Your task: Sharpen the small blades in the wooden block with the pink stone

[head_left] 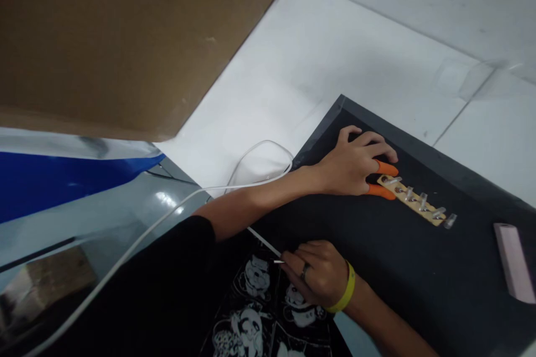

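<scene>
My left hand [352, 167] reaches across a black mat [419, 279] with orange finger covers on its thumb and forefinger. Those two fingers pinch the near end of a tan strip [414, 201] that lies flat on the mat and carries several small clear pieces in a row. My right hand [318, 276], wearing a ring and a yellow wristband, rests close to my body over a black printed shirt. Its fingers are closed on the end of a thin white stick or wire [263, 242]; I cannot make out exactly what it is.
A large cardboard box [125, 39] fills the upper left. Below it lies blue and silver film [62, 178]. A white cable [251, 178] loops over the white table [335, 50] and under my left arm. A pink block [515, 262] sits on the mat's right edge.
</scene>
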`<state>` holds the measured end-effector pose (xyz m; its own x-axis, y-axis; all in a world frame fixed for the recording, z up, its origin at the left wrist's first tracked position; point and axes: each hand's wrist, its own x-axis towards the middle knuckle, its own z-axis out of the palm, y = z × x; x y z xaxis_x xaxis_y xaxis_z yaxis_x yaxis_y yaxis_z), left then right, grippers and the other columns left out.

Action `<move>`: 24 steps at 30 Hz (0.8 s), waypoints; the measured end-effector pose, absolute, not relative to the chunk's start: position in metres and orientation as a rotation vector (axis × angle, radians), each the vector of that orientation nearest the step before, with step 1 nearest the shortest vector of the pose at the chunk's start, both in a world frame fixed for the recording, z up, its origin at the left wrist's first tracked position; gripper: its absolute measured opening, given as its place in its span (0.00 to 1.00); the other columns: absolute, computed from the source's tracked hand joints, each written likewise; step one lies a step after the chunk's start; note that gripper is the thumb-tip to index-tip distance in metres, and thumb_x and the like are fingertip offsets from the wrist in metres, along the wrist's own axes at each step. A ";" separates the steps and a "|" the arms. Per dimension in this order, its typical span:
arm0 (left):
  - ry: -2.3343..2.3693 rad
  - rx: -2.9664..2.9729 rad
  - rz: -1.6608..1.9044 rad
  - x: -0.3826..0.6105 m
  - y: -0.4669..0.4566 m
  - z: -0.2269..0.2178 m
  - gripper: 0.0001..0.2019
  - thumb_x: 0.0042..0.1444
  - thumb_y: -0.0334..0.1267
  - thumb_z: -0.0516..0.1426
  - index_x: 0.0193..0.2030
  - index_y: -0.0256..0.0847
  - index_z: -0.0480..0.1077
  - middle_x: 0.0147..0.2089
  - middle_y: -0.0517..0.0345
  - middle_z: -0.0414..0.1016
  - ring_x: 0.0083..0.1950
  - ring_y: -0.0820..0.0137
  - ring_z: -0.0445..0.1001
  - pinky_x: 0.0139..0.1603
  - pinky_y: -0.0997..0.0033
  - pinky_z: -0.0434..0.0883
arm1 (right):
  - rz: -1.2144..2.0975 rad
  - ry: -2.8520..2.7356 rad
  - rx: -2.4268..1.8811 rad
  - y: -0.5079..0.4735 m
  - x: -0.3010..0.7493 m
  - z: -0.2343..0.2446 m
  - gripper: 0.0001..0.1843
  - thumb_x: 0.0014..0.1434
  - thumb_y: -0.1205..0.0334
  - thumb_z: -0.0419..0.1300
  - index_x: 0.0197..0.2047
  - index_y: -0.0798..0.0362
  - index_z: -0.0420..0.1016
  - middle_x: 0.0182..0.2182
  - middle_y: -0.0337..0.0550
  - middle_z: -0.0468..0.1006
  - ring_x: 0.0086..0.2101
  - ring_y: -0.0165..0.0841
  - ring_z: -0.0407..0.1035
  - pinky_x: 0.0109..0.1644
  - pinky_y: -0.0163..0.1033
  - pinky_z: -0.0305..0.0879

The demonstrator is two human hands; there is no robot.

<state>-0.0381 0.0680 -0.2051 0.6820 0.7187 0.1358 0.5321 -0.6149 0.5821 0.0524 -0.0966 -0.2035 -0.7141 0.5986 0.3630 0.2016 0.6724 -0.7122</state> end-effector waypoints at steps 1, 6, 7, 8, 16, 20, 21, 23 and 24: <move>0.964 2.382 0.488 -0.038 0.068 -0.205 0.11 0.64 0.47 0.61 0.49 0.49 0.80 0.60 0.54 0.76 0.65 0.56 0.65 0.66 0.48 0.49 | 0.891 -2.296 -0.621 -0.096 0.052 -0.204 0.12 0.70 0.67 0.51 0.35 0.56 0.72 0.20 0.37 0.69 0.21 0.30 0.61 0.26 0.40 0.53; 0.954 2.386 0.534 -0.038 0.068 -0.206 0.11 0.63 0.48 0.62 0.48 0.48 0.80 0.59 0.55 0.76 0.64 0.56 0.66 0.66 0.47 0.49 | 0.899 -2.319 -0.606 -0.094 0.054 -0.203 0.13 0.70 0.67 0.50 0.35 0.56 0.72 0.20 0.37 0.69 0.21 0.30 0.61 0.27 0.39 0.53; 0.957 2.385 0.541 -0.038 0.068 -0.207 0.11 0.63 0.48 0.62 0.48 0.48 0.80 0.59 0.55 0.76 0.64 0.56 0.66 0.65 0.47 0.49 | 0.893 -2.317 -0.601 -0.093 0.054 -0.202 0.13 0.71 0.67 0.50 0.35 0.56 0.72 0.20 0.37 0.69 0.21 0.29 0.61 0.27 0.39 0.53; 0.959 2.384 0.545 -0.038 0.067 -0.207 0.11 0.63 0.48 0.62 0.47 0.48 0.80 0.59 0.55 0.77 0.64 0.56 0.66 0.65 0.47 0.49 | 0.887 -2.314 -0.600 -0.093 0.054 -0.202 0.14 0.71 0.67 0.50 0.35 0.57 0.72 0.20 0.37 0.69 0.21 0.29 0.61 0.26 0.39 0.53; 0.954 2.382 0.560 -0.038 0.069 -0.208 0.07 0.62 0.39 0.62 0.46 0.48 0.79 0.58 0.56 0.77 0.63 0.57 0.67 0.63 0.47 0.50 | 0.830 -2.281 -0.635 -0.095 0.052 -0.203 0.16 0.71 0.66 0.49 0.34 0.57 0.73 0.19 0.36 0.67 0.21 0.30 0.61 0.25 0.40 0.54; 0.959 2.384 0.574 -0.038 0.070 -0.211 0.07 0.61 0.42 0.64 0.45 0.47 0.79 0.58 0.55 0.77 0.62 0.56 0.68 0.64 0.47 0.49 | 0.794 -2.278 -0.624 -0.095 0.051 -0.207 0.17 0.71 0.66 0.49 0.32 0.56 0.72 0.19 0.36 0.67 0.21 0.29 0.62 0.25 0.38 0.56; 0.958 2.383 0.564 -0.038 0.071 -0.211 0.08 0.61 0.44 0.64 0.45 0.47 0.79 0.58 0.54 0.77 0.62 0.55 0.67 0.64 0.46 0.48 | 0.791 -2.283 -0.617 -0.095 0.051 -0.208 0.17 0.71 0.66 0.49 0.32 0.55 0.72 0.19 0.35 0.67 0.21 0.29 0.62 0.26 0.38 0.56; 0.945 2.379 0.555 -0.038 0.071 -0.210 0.15 0.60 0.51 0.64 0.49 0.48 0.77 0.58 0.52 0.77 0.63 0.53 0.66 0.64 0.45 0.48 | 0.771 -2.291 -0.620 -0.096 0.051 -0.210 0.16 0.70 0.65 0.50 0.30 0.54 0.71 0.18 0.35 0.66 0.21 0.29 0.62 0.26 0.38 0.57; 0.933 2.376 0.558 -0.038 0.071 -0.210 0.19 0.58 0.54 0.64 0.52 0.49 0.76 0.59 0.51 0.76 0.64 0.52 0.66 0.64 0.45 0.47 | 0.755 -2.292 -0.622 -0.096 0.051 -0.212 0.16 0.70 0.65 0.50 0.30 0.54 0.70 0.18 0.35 0.65 0.21 0.29 0.62 0.26 0.38 0.57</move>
